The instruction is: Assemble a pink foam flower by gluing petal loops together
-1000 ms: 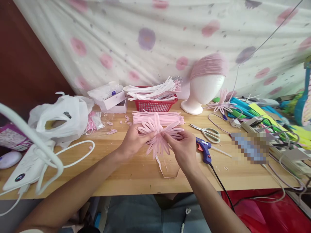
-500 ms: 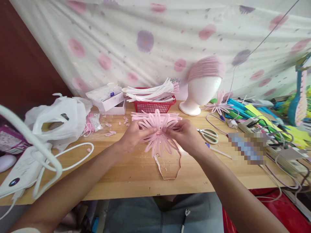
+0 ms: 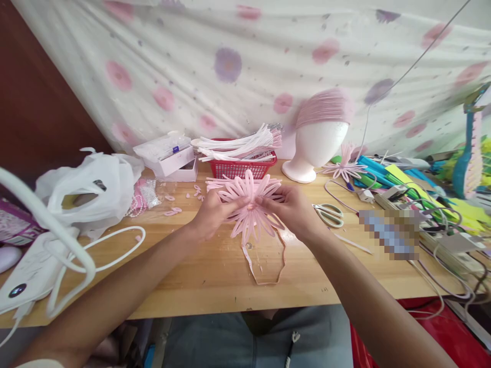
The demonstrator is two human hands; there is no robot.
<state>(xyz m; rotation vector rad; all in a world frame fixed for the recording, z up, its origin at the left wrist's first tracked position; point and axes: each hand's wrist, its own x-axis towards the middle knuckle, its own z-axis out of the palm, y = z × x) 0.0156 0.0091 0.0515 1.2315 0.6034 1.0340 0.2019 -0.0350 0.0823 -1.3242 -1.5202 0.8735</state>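
Note:
A pink flower (image 3: 249,225) of looped pipe-cleaner petals is held over the table between both hands. My left hand (image 3: 215,209) grips it from the left, thumb pressed near the flower's centre. From the right, my right hand (image 3: 293,209) pinches it the same way, its thumb close to the other one. Fingers behind the petals are partly hidden. Below the flower a thin pink strip (image 3: 268,282) lies in a loop on the wood. Pink pipe cleaners (image 3: 211,184) lie just behind the hands.
Behind stands a red basket (image 3: 243,169) of white and pink pipe cleaners, beside a foam head (image 3: 320,143) wrapped in pink. Scissors (image 3: 330,214) lie at right, near cables and a power strip (image 3: 441,250). A plastic bag (image 3: 115,179) and white cable (image 3: 86,255) are at left.
Both hands keep hold of the flower, which tilts slightly, its centre showing a little more. The right hand's fingers have shifted a bit. The whole view has moved marginally.

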